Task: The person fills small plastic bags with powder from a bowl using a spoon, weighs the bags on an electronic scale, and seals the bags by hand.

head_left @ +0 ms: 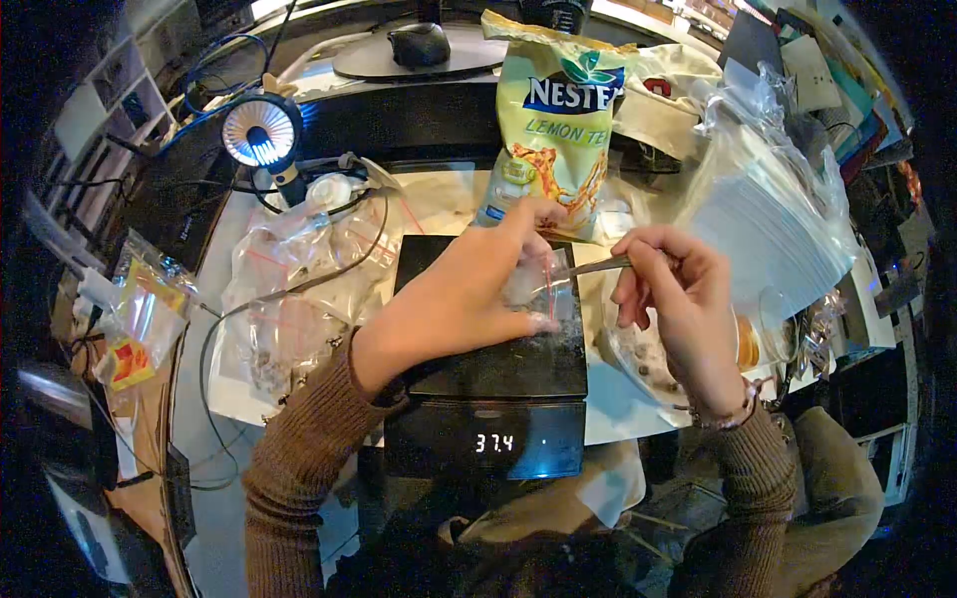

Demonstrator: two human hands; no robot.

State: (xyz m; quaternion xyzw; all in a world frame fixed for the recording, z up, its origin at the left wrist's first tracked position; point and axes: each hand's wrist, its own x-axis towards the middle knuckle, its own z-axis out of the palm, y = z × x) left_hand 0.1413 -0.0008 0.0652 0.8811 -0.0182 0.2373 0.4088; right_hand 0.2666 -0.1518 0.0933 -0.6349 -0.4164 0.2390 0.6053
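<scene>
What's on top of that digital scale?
The left hand holds a clear plastic bag over the digital scale. The hand hides part of its platform, so I can't see what's beneath.

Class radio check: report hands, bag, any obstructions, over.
Left hand gripping small zip bag over digital scale, display 37.4. Right hand holding thin metal utensil at bag. Nestea pouch close behind scale.

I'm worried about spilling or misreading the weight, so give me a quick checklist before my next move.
1. Scale display lit and readable: ok, 37.4.
2. Left hand on the small clear bag: ok.
3. Right hand gripping the metal utensil: ok.
4. Left hand clear of the scale's platform: not ok, it is over it.
5. Bag's contents: cannot tell.
6. Lemon tea packet upright: ok.
</scene>
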